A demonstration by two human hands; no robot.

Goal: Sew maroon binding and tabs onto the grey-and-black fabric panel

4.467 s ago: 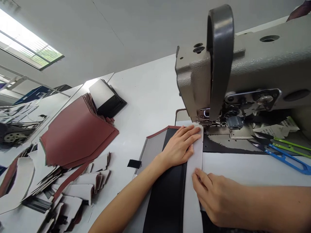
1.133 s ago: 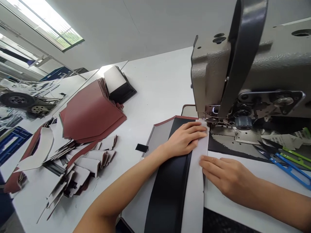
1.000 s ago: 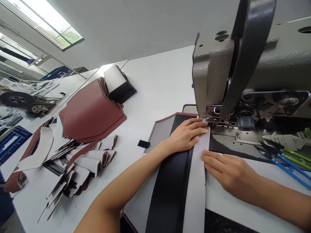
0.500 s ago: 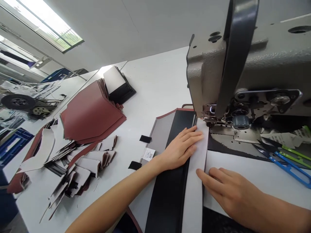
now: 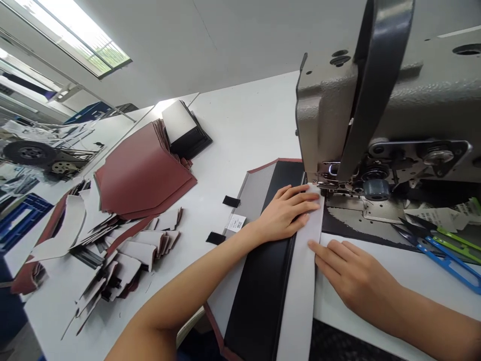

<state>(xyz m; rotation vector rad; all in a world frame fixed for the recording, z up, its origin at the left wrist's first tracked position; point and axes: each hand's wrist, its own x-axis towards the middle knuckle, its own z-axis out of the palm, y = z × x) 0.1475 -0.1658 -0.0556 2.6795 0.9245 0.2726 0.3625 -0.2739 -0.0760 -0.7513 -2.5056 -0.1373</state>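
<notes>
The black panel (image 5: 259, 296) has slid toward the sewing machine (image 5: 330, 100); the left hand (image 5: 291, 210) presses flat and open on the white strip (image 5: 300, 301), and the right hand (image 5: 353, 273) lies open against its edge.

This is a sewing workshop, laid out like a small factory. An industrial sewing machine (image 5: 376, 115) stands at 2 o'clock, with thread snips (image 5: 449, 263) at 4 o'clock on a long white worktable (image 5: 244, 125). Stacks of cut pieces (image 5: 145, 170), maroon and white-backed, lie at 10 o'clock. Farther off at 9 o'clock is a blue crate (image 5: 24, 220), and a skylight (image 5: 71, 37) shows at 11 o'clock.
</notes>
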